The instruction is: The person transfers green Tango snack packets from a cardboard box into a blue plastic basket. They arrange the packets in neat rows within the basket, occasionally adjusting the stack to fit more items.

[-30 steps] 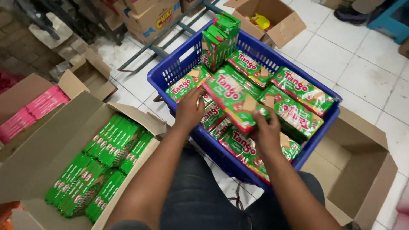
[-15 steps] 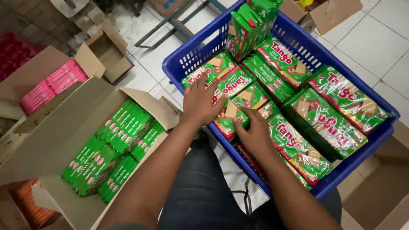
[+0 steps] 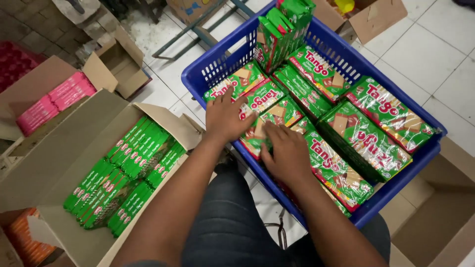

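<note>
Floor: white tiles (image 3: 420, 54), cardboard all around, and the person's dark-trousered knees at the bottom of the view.
Basket: blue plastic basket (image 3: 217, 66) with slotted walls, sitting right in front of the knees and packed with wafer packs.
Left hand: left hand (image 3: 225, 117) spread flat, palm down, fingers splayed across the packs by the basket's near left corner; pressing, not gripping, likely so the layer sits level.
Right hand: right hand (image 3: 287, 153) also open and palm down, fingers bent over a flat pack just beside the left hand; the two hands nearly touch.
Pack under the hands: green wafer pack (image 3: 277, 112), glossy wrapper with red lettering and a picture of tan wafers, lying flat at the near left of the basket, partly hidden by both hands.
Other packs: more of the same lie flat side by side to the right (image 3: 366, 136); a few stand on edge (image 3: 274, 34) against the far wall, probably to use the leftover gap.
Left box: open carton (image 3: 74, 143) holding slim green boxes (image 3: 123, 173) in tight rows.
Further left: another carton with pink packs (image 3: 54, 101).
Right: empty open carton (image 3: 435, 217) beside the basket.
</note>
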